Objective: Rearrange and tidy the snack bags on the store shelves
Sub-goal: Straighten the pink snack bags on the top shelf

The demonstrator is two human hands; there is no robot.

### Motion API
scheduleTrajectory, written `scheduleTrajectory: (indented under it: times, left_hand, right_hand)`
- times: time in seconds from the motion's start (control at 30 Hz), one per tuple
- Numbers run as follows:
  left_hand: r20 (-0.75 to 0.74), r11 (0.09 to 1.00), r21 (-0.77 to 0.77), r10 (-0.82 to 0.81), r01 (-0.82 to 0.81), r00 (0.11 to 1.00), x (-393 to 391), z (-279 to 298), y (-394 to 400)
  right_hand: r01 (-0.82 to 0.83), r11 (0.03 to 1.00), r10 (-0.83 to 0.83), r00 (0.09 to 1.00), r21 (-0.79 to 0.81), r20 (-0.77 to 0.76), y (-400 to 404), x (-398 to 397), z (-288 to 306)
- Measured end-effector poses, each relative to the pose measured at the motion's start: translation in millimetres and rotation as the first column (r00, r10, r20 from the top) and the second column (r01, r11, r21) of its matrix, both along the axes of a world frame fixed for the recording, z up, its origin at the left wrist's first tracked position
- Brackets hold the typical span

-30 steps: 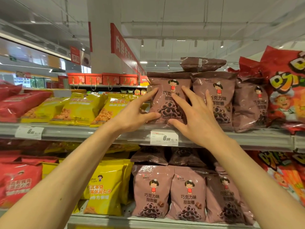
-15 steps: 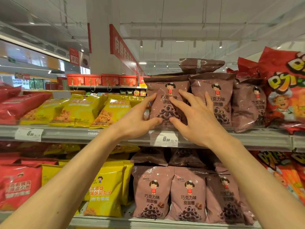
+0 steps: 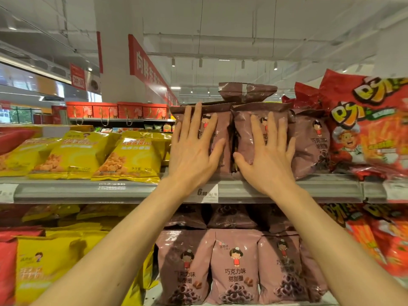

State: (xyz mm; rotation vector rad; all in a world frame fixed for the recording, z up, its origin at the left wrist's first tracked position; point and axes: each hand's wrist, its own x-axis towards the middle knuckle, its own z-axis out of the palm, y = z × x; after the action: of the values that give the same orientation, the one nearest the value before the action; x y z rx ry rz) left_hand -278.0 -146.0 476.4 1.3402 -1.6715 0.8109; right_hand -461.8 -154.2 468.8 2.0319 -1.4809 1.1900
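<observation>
Pressing flat against the fronts of two brown snack bags, both hands sit on the upper shelf (image 3: 287,191), fingers spread and palms open, pinching nothing. The left hand (image 3: 194,151) covers the left brown bag (image 3: 223,129), which stands upright at the end of its row, just beside the leaning yellow bags (image 3: 132,157). The right hand (image 3: 268,155) covers the middle brown bag (image 3: 245,138), which touches the left one along a narrow dark seam between the thumbs. A third brown bag (image 3: 313,144) stands untouched to the right, against the red bags (image 3: 371,129).

The relation that matters: both bags lie straight ahead of the palms, their long axis vertical, so any push goes backward into the shelf, not sideways. Each hand is squared to its own bag, neither nearer to the other's.

One more brown bag (image 3: 247,92) lies flat on its side across the tops of the standing row, its long axis horizontal, above and slightly right of both hands. The right hand looks nearer to it. It seems the likeliest thing left to straighten, and it could slide off if the row beneath is pushed hard.
</observation>
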Motion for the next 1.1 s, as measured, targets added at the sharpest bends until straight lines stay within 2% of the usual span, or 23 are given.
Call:
scheduleTrajectory:
  times: [0.3, 0.43, 0.57, 0.7, 0.8, 0.93, 1.0, 1.1]
  left_hand:
    - [0.036, 0.993, -0.063, 0.104, -0.102, 0.994, 1, -6, -11]
    - [0.059, 0.988, -0.071, 0.142, -0.138, 0.988, 2, -5, -7]
    - [0.097, 0.974, -0.180, 0.158, -0.138, 0.983, -8, -5, 5]
    - [0.187, 0.973, -0.229, 0.060, -0.016, 0.980, -36, -2, 13]
    - [0.261, 0.983, -0.183, 0.022, 0.027, 0.965, -59, 4, 10]
    - [0.303, 0.994, -0.103, 0.075, -0.045, 0.950, -72, 7, -6]
    - [0.312, 0.994, -0.096, 0.087, -0.060, 0.946, -71, 5, -12]
    - [0.309, 0.992, -0.103, 0.098, -0.070, 0.946, -70, 1, -16]
  right_hand:
    - [0.035, 0.998, -0.033, 0.999, 0.056, -0.036, 1, 4, 1]
    - [-0.076, 0.994, 0.076, 0.997, 0.075, 0.001, 4, -5, 6]
    - [-0.128, 0.986, 0.134, 0.989, -0.112, 0.054, 9, -24, -6]
    - [0.010, 0.968, 0.060, 0.961, -0.249, 0.271, 10, -56, -12]
    - [0.091, 0.985, -0.043, 0.952, -0.146, 0.302, 2, -82, -11]
    - [0.053, 0.994, -0.073, 0.970, 0.093, 0.231, -10, -98, -15]
    - [0.053, 0.989, -0.079, 0.979, 0.141, 0.186, -11, -97, -18]
    - [0.159, 0.976, -0.178, 0.976, 0.149, 0.122, -7, -91, -13]
